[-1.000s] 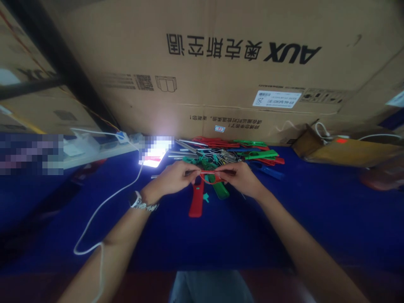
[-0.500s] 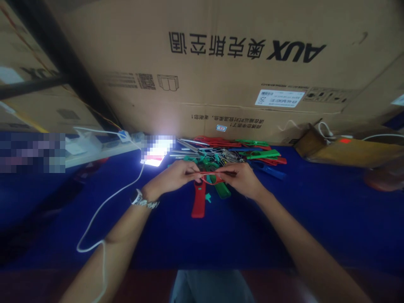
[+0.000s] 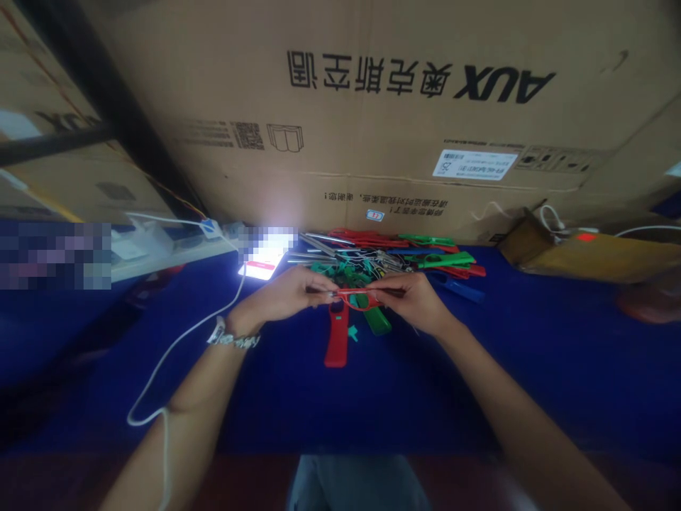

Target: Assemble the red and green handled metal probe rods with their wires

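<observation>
Between my two hands is a red plastic lighter casing (image 3: pixel 360 301), held crosswise above the table with its trigger loop on the near side. My left hand (image 3: pixel 292 292) pinches its left end, where a small dark tip shows at the fingertips. At the other end my right hand (image 3: pixel 418 301) is closed, its fingers covering that part. Just below, a red lighter half-shell (image 3: pixel 336 341) lies on the blue cloth beside a green casing (image 3: pixel 377 321) and a small teal trigger piece (image 3: pixel 352 332). Behind my hands is a heap of teal triggers (image 3: pixel 345 272).
Metal tubes (image 3: pixel 319 241), red casings (image 3: pixel 367 238), green casings (image 3: pixel 444 260) and a blue casing (image 3: pixel 458 288) lie against a large cardboard box (image 3: pixel 362 156). A lit phone (image 3: pixel 266 259) with a white cable (image 3: pixel 175 339) stands left. An opened brown carton (image 3: pixel 601 255) sits right.
My left hand has shifted slightly left, and a dark tip now shows at its fingers. The red casing stays between both hands; the view has moved slightly.
</observation>
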`<state>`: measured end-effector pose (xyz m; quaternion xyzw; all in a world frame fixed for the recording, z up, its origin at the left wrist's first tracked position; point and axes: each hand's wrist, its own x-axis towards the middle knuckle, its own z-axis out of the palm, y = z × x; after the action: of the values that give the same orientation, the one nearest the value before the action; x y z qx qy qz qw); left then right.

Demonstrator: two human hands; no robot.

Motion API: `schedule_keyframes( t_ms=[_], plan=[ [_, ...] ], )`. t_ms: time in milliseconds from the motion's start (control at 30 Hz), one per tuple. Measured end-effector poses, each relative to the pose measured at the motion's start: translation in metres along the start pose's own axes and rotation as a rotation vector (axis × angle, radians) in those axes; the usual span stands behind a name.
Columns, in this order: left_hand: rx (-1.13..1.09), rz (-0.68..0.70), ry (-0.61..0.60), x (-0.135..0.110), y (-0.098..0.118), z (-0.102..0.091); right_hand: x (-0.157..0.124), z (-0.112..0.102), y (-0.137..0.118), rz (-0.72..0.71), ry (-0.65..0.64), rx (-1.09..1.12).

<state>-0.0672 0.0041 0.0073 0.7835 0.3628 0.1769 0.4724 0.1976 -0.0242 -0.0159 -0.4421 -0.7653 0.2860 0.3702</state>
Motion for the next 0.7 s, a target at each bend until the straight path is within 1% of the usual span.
schedule_keyframes(
  t_ms=[133,233,300,400,533,633,700],
  plan=[
    [-0.11,-0.066,0.061,0.0,-0.006,0.002,0.0,-0.001,-0.001,-0.01,0.014,-0.004],
    [-0.068,-0.03,0.106,0.0,-0.006,0.002,0.001,-0.002,0.0,0.009,0.037,-0.043],
    [0.049,0.02,0.144,0.0,-0.004,0.001,0.001,-0.002,0.001,0.03,0.05,-0.065],
    [0.308,0.06,0.222,0.0,0.004,0.003,0.001,-0.002,0.003,0.045,0.066,-0.075],
    [0.637,-0.046,0.308,-0.001,0.02,0.013,0.0,0.0,0.003,0.049,0.066,-0.075],
    [0.863,-0.046,0.435,0.0,0.028,0.02,0.0,0.0,0.002,0.036,0.069,-0.094],
    [0.967,-0.047,0.479,0.001,0.031,0.024,0.0,0.0,0.002,0.029,0.074,-0.104]
  ],
)
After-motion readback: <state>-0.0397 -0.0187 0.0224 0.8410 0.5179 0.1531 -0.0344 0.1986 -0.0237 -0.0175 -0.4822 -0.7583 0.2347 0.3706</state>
